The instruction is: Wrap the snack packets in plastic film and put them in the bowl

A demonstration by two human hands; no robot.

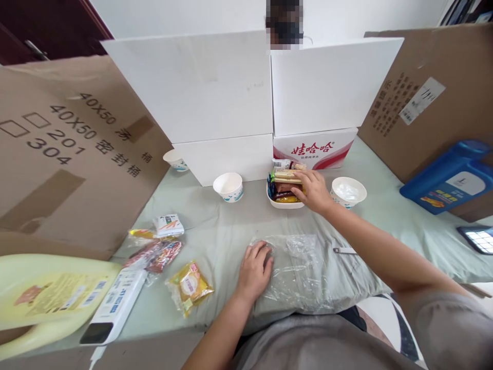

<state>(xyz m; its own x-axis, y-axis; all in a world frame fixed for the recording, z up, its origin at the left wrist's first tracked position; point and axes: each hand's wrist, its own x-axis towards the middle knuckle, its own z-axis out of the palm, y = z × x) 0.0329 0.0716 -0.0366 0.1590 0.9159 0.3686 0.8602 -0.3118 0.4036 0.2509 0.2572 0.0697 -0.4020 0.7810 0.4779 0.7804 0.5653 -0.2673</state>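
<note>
My right hand reaches over a white bowl packed with wrapped snacks. Its thumb and fingers are apart, and the fingertips touch a cream-coloured snack packet and the brown packets below it. Part of the bowl's right side is hidden behind this hand. My left hand lies palm down, fingers lightly bent, at the left edge of a clear plastic bag spread on the cloth. Another snack packet shows behind the bowl.
Paper bowls flank the snack bowl. To the left lie a yellow-wrapped snack, several other packets, a power strip and a yellow jug. A blue bottle and a phone are right. Cardboard and white panels enclose the table.
</note>
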